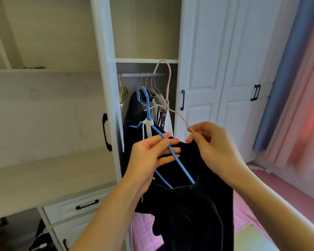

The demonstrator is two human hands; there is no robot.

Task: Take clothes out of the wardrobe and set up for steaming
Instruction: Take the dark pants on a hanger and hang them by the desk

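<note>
My left hand [152, 156] grips the arm of a blue wire hanger [178, 163] whose hook rises toward the wardrobe. A dark navy garment [187, 211] with an elastic waistband and a white drawstring hangs from it, drooping in front of me. My right hand [212, 144] pinches the end of a pale pink wire hanger [168, 82] that carries no cloth I can see. Both hangers are off the rail, held in front of the open wardrobe [147, 60]. Inside it, several garments [158, 105] hang on the rail.
A white wardrobe door [105, 87] with a black handle stands open at left; closed white doors [225, 78] are at right. A desk with drawers [74, 207] sits at lower left. A pink bed [252, 205] lies below right, with blue and pink curtains [297, 87] beyond.
</note>
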